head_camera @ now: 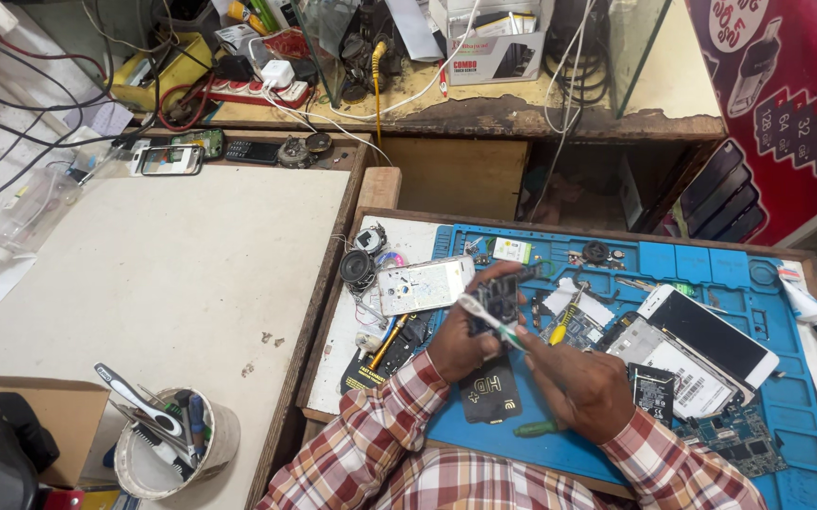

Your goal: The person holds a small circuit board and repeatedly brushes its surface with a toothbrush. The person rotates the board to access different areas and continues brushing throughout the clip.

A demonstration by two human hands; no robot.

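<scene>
Two hands working over the blue mat (786, 416): left hand (460, 345) is pinching a dark circuit board (498, 297), fingers closed round its lower edge; right hand (583, 387) is gripping a white toothbrush (486, 316), bristles lying against the board. White phone (423, 285) just left, opened phones (701, 354) right, screwdriver (541, 428) below.

You've got long plaid sleeves, red/white/grey check w/ yellow lines, cuffs at wrists; left hand (460, 345) & right hand (583, 392) bare, no gloves.
</scene>
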